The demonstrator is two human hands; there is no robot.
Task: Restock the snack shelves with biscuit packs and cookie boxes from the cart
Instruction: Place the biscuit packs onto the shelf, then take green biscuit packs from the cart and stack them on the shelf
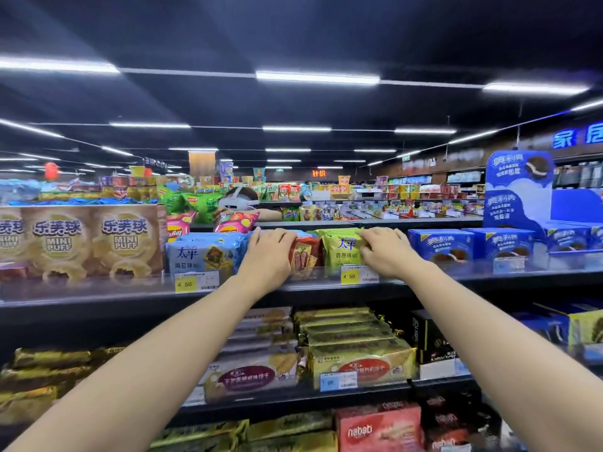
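Note:
Both my arms reach up to the top shelf [98, 298]. My left hand [269, 252] lies on a red biscuit pack [305, 256], fingers curled over its top edge. My right hand [386, 252] grips the right side of a green biscuit pack [341, 252] that stands next to the red one. A blue biscuit pack [204, 256] stands to the left of my left hand. Blue cookie boxes [440, 244] stand to the right of my right hand. The cart is out of view.
Beige Mini Puff boxes [98, 243] fill the top shelf's left end. Yellow price tags [186, 283] hang on its front edge. The lower shelf [424, 383] holds gold biscuit packs [359, 353] and black boxes [427, 337]. A person [243, 203] stands behind the shelving. A blue cookie display [518, 190] rises at the right.

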